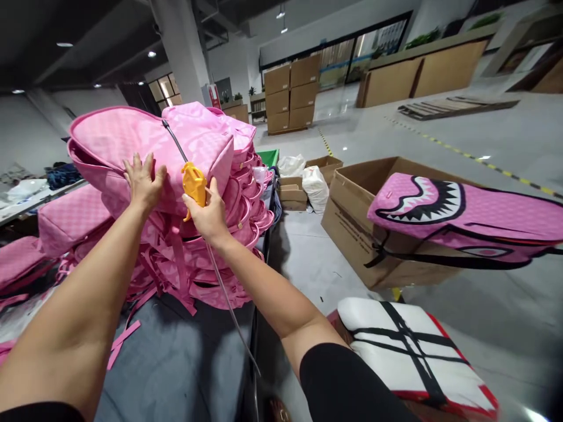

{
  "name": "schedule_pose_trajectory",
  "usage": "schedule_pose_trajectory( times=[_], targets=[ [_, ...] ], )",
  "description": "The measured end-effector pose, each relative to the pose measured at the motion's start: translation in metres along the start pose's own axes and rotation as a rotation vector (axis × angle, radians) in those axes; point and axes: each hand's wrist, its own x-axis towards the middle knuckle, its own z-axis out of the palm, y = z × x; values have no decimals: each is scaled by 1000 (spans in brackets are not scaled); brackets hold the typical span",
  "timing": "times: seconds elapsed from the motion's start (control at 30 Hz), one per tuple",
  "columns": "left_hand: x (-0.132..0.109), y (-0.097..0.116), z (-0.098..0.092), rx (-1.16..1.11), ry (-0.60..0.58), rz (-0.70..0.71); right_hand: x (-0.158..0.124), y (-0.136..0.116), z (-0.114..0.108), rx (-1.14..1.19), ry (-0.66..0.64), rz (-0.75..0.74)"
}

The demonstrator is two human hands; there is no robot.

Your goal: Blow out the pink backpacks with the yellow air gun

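Note:
My left hand (146,183) lies with spread fingers on the top pink backpack (121,138), just below its open zipper edge. In my right hand (212,214) is a yellow air blow gun (194,183), with my fingers wrapped round its handle. Its long thin nozzle points up and left across the bag, the dark tip against the pink fabric. From the handle a thin grey hose (226,287) hangs past the table's edge. Under the top bag, more pink backpacks (220,264) are stacked, with loose straps dangling. How the fingers sit on the trigger is hidden.
The stack stands on a dark-covered table (176,357). To the right are a large open carton (352,234) with a pink shark-mouth bag (475,217) across it and a white padded stool (409,346). White sacks (314,189) and stacked cartons (292,94) stand farther back.

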Motion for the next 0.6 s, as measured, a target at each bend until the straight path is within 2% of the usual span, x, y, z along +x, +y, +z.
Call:
schedule_pose_trajectory(
  times=[0.1, 0.17, 0.23, 0.33, 0.4, 0.43, 0.47, 0.5, 0.57, 0.6],
  targets=[
    [-28, -9, 1, 9, 22, 39, -20, 11, -8, -7, 23, 85],
    [-48, -17, 0, 21, 41, 56, -34, 15, -15, -28, 19, 81],
    [-60, -22, 1, 19, 41, 67, -44, 13, -22, -45, 15, 20],
    [-66, -16, 0, 47, 32, 78, -57, 2, -32, -37, 38, -134],
    [-75, -10, -5, 84, 36, 81, -75, -5, -36, 34, -14, -165],
    [-86, -10, -10, 90, 20, 89, -89, -5, -36, 102, -87, -124],
    [-102, -13, -15, 85, 29, 81, -107, -3, -36, 189, -202, -21],
    [-125, -19, -20, 78, 39, 52, -130, 3, -35, 278, -342, 149],
    [-190, -43, -32, 59, 13, -41, -185, 23, -32, 378, -663, 528],
    [-230, -60, -38, 43, -13, -104, -214, 37, -30, 367, -755, 690]
  ],
)
